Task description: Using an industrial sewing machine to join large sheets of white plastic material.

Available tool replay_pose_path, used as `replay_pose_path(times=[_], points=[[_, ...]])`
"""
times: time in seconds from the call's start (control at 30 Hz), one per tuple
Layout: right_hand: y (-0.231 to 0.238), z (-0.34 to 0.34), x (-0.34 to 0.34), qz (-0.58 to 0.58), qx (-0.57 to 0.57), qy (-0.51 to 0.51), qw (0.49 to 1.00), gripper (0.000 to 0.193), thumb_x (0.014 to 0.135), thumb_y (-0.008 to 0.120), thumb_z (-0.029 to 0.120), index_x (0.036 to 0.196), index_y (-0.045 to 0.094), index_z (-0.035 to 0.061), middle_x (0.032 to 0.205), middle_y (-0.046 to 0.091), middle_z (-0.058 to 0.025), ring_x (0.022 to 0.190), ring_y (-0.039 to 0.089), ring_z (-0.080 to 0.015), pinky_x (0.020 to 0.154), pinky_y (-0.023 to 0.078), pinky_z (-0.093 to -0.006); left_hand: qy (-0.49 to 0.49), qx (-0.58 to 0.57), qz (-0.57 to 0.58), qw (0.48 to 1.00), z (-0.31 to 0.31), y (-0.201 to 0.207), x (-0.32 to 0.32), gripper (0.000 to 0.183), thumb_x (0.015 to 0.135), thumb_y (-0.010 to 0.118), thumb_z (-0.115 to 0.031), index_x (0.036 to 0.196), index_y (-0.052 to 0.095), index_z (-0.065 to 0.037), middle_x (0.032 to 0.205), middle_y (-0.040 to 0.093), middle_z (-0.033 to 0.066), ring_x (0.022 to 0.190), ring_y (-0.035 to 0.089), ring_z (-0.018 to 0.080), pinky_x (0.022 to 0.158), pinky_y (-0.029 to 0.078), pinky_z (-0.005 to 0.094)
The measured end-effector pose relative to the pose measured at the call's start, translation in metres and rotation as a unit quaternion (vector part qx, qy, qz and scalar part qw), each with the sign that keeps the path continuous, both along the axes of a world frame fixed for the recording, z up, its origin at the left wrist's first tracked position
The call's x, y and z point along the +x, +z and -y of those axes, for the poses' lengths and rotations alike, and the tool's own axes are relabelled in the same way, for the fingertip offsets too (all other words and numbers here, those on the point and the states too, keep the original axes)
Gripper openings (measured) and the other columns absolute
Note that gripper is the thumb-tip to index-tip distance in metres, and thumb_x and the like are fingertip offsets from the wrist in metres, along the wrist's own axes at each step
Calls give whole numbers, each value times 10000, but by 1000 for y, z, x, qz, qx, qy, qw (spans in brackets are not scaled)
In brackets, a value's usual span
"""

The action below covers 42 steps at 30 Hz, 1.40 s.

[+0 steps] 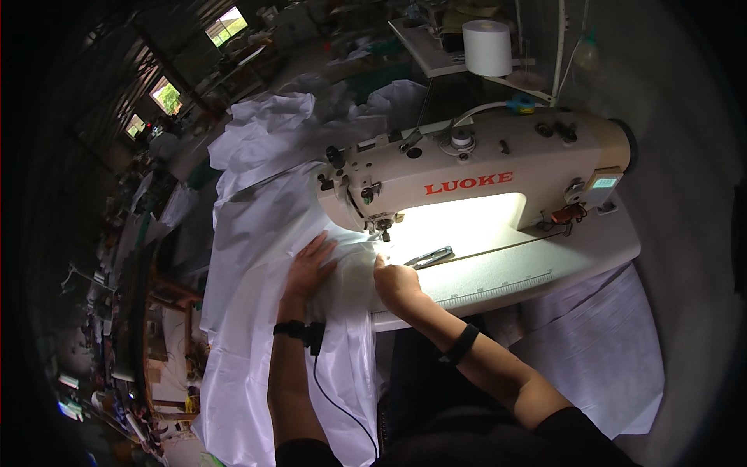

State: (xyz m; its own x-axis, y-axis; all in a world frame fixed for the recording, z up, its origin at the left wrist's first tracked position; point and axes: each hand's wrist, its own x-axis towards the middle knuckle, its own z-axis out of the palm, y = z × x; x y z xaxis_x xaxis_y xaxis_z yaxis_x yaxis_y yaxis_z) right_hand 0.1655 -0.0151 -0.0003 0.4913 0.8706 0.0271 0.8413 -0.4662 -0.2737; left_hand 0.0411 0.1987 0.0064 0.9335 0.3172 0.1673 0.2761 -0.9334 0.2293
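Note:
A white sewing machine [475, 163] stands before me, its work light shining on the bed. Under its needle and presser foot [384, 230] runs a large sheet of thin, shiny white fabric [241, 288], which spreads over the left side. My left hand [313, 266] lies flat on this fabric, left of the needle, with the fingers apart. Just in front of the presser foot, my right hand [397, 286] is closed with its fingertips at the fabric's right edge. The fingertips are partly lost in the glare. Thread snips [432, 257] lie on the bed beside my right hand.
A cone of white thread [487, 48] stands behind the machine. More white fabric [595, 350] hangs below the bed at right. A cable [334, 397] runs down from my left wristband. A wooden frame [167, 300] and cluttered benches are at left.

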Motion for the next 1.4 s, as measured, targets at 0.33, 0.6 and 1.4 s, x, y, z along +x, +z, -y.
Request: replay_pose_path(times=[0.33,0.6,1.4], points=[[14,-6,-7,-30,6,14,999,544,905,496,129,1393,395,-88,759,705,-100,656,696,-246,535,530,-365,34,28,59,997,33,18,-13,407,866,667,-221,1249,613,-93,1397,508,126,1275,489,303,1060,400,400],[-12,71,41,77,78,-46,993,265,887,570,186,1121,626,75,676,668,-105,615,675,-253,530,520,-372,1,-585,49,810,249,-46,-84,287,939,611,-121,1213,636,-41,1133,693,110,1018,664,176,872,511,287],[-17,85,51,121,87,-39,988,96,846,626,175,786,650,105,649,652,-76,613,675,-229,556,531,-344,324,-359,156,861,249,-124,-122,602,926,592,-168,1422,356,77,1432,425,273,1356,393,372,1143,286,396]])
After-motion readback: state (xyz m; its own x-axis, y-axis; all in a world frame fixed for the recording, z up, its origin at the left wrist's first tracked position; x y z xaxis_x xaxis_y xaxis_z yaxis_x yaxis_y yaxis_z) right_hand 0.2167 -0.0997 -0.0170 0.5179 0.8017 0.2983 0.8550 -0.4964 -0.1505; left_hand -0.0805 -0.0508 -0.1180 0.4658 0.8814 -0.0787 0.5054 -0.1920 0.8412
